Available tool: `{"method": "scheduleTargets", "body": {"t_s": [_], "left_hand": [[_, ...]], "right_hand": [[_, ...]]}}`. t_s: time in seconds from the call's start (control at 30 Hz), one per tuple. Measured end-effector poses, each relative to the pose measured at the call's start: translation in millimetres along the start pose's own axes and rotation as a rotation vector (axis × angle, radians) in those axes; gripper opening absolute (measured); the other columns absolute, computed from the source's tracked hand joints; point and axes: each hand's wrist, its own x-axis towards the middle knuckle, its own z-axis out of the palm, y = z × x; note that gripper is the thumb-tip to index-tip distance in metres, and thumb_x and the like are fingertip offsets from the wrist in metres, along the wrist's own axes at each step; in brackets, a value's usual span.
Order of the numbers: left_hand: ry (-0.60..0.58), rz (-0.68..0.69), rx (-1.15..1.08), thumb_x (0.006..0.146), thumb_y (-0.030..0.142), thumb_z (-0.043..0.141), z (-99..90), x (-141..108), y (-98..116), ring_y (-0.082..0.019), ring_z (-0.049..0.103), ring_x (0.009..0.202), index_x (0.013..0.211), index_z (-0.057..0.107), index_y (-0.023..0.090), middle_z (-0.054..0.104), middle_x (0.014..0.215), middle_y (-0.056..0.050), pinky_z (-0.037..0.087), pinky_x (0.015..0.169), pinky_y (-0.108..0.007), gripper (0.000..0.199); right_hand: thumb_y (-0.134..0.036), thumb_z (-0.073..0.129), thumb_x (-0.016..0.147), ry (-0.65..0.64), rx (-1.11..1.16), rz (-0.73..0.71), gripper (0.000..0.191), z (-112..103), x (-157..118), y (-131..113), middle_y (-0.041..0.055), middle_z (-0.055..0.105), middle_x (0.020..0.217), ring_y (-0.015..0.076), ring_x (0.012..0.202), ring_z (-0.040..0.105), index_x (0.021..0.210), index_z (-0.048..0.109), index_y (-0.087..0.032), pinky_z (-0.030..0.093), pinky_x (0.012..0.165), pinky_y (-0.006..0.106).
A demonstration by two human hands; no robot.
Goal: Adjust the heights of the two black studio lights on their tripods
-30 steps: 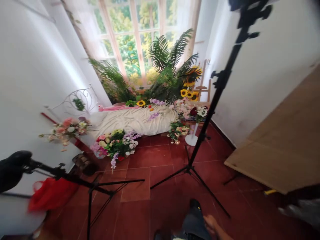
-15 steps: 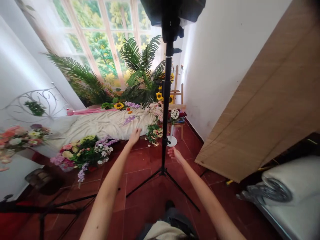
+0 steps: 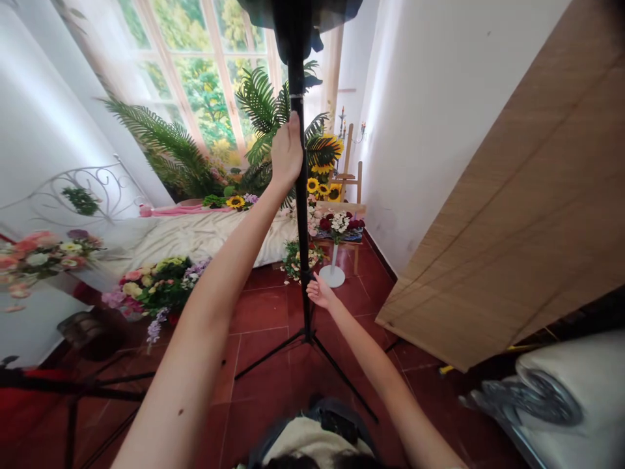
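Head view: black metal light stand (image 3: 302, 202) upright on the dark red tiled floor (image 3: 263, 355), directly ahead of the wearer, tripod legs spread; dark fixture (image 3: 297, 10) at its top, cut off by the upper frame edge. Left hand (image 3: 287, 151) raised, grasping the upper pole, thumb pointing up along the shaft; fingers partly hidden, so full wrap not confirmed. Right hand (image 3: 320, 291) lower, fingers curled, just beside the black collar of the same pole; cannot tell whether it pinches a knob there or only touches. Behind the pole: low bed with rumpled cream cloth (image 3: 170, 238), its pale scrolled metal headboard (image 3: 105, 195) at left. Green feathery palm fronds (image 3: 256, 98) before a tall wood-framed window (image 3: 195, 78); yellow sunflowers (image 3: 313, 186) right of the pole, near a light wooden easel (image 3: 360, 182). White round-based pedestal (image 3: 332, 277) with flowers above, just beyond the right hand. Multicoloured flower bouquet (image 3: 146, 286) in front of the bed, left of the left forearm. Right side: large tan woven panel (image 3: 488, 228), slanted; below it, white upholstery with silver carved scrollwork (image 3: 547, 397). Lower left: second black tripod (image 3: 72, 417), partly out of frame.
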Motion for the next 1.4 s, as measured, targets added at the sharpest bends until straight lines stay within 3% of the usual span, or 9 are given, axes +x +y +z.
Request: {"method": "scheduleTargets", "body": {"t_s": [0.2, 0.5, 0.67, 0.77, 0.87, 1.0, 1.13, 1.27, 1.4], "left_hand": [[-0.111, -0.097, -0.088, 0.092, 0.064, 0.028, 19.6, 20, 27, -0.018, 0.069, 0.076, 0.104, 0.042, 0.019, 0.056, 0.081, -0.001, 0.051, 0.074, -0.033, 0.049], [-0.177, -0.024, -0.131, 0.088, 0.068, 0.033, 16.4, 34, 34, -0.013, 0.058, 0.046, 0.094, 0.043, 0.021, 0.058, 0.066, 0.002, 0.045, 0.047, -0.028, 0.049], [-0.133, -0.036, -0.011, 0.087, 0.07, 0.032, 20.8, 35, 26, -0.013, 0.052, 0.047, 0.088, 0.041, 0.028, 0.048, 0.052, 0.005, 0.043, 0.045, -0.03, 0.043], [-0.129, 0.029, -0.019, 0.086, 0.073, 0.032, 22.3, 38, 21, -0.011, 0.045, 0.044, 0.087, 0.038, 0.029, 0.041, 0.049, 0.009, 0.042, 0.043, -0.029, 0.044], [-0.107, 0.047, -0.001, 0.084, 0.075, 0.032, 23.4, 40, 18, -0.012, 0.043, 0.043, 0.087, 0.039, 0.029, 0.04, 0.048, 0.009, 0.04, 0.042, -0.029, 0.047], [-0.053, 0.037, 0.02, 0.082, 0.075, 0.034, 25.5, 37, 18, -0.017, 0.049, 0.045, 0.087, 0.043, 0.032, 0.044, 0.05, 0.005, 0.043, 0.045, -0.034, 0.044], [-0.035, 0.018, 0.023, 0.082, 0.075, 0.035, 26.4, 36, 19, -0.018, 0.052, 0.047, 0.089, 0.044, 0.032, 0.048, 0.052, 0.004, 0.048, 0.048, -0.035, 0.045], [-0.035, 0.006, 0.008, 0.084, 0.072, 0.037, 25.0, 39, 20, -0.018, 0.054, 0.049, 0.09, 0.045, 0.03, 0.047, 0.052, 0.004, 0.048, 0.05, -0.033, 0.043], [-0.05, -0.014, 0.003, 0.083, 0.073, 0.039, 26.8, 24, 12, -0.017, 0.059, 0.054, 0.093, 0.047, 0.027, 0.048, 0.053, 0.004, 0.048, 0.054, -0.03, 0.048]], "right_hand": [[-0.051, 0.043, 0.096, 0.034, 0.016, -0.04, 0.055, 1, -3, -4, -0.0086, 0.019, 0.045, 0.006, 0.038, 0.017, 0.055, 0.021, -0.022, 0.02, 0.035, 0.015], [-0.052, 0.049, 0.092, 0.116, -0.045, -0.133, 0.052, -5, 9, 6, -0.01, 0.021, 0.048, 0.0048, 0.039, 0.015, 0.058, 0.023, -0.023, 0.017, 0.036, 0.018], [-0.052, 0.057, 0.087, 0.298, -0.753, -0.384, 0.039, -19, 3, -3, -0.0074, 0.036, 0.055, 0.0076, 0.048, 0.034, 0.068, 0.04, -0.022, 0.027, 0.044, 0.018], [-0.046, 0.059, 0.088, 0.326, -1.282, -0.514, 0.029, -25, -6, -16, 0.0009, 0.055, 0.074, 0.0146, 0.077, 0.054, 0.078, 0.048, -0.022, 0.037, 0.059, 0.02], [-0.047, 0.062, 0.087, 0.355, -1.479, -0.52, 0.027, -25, -11, -24, 0.006, 0.061, 0.088, 0.0194, 0.095, 0.055, 0.083, 0.051, -0.022, 0.039, 0.066, 0.021], [-0.067, 0.041, 0.09, 0.305, -1.149, -0.164, 0.049, -19, -8, -24, 0.0008, 0.054, 0.064, 0.0137, 0.06, 0.051, 0.073, 0.049, -0.021, 0.034, 0.052, 0.021], [-0.07, 0.017, 0.092, 0.018, -0.456, 0.15, 0.06, -12, -5, -24, -0.0041, 0.042, 0.053, 0.0086, 0.042, 0.033, 0.069, 0.044, -0.021, 0.026, 0.04, 0.019], [-0.056, 0.041, 0.094, -0.13, -0.256, 0.044, 0.043, -11, -1, -22, -0.0077, 0.034, 0.052, 0.007, 0.041, 0.027, 0.068, 0.037, -0.022, 0.022, 0.039, 0.018], [-0.046, 0.059, 0.088, 0.152, -0.747, -0.26, 0.031, -15, -1, -17, -0.0056, 0.045, 0.055, 0.0096, 0.048, 0.041, 0.075, 0.044, -0.023, 0.029, 0.045, 0.018]]}}
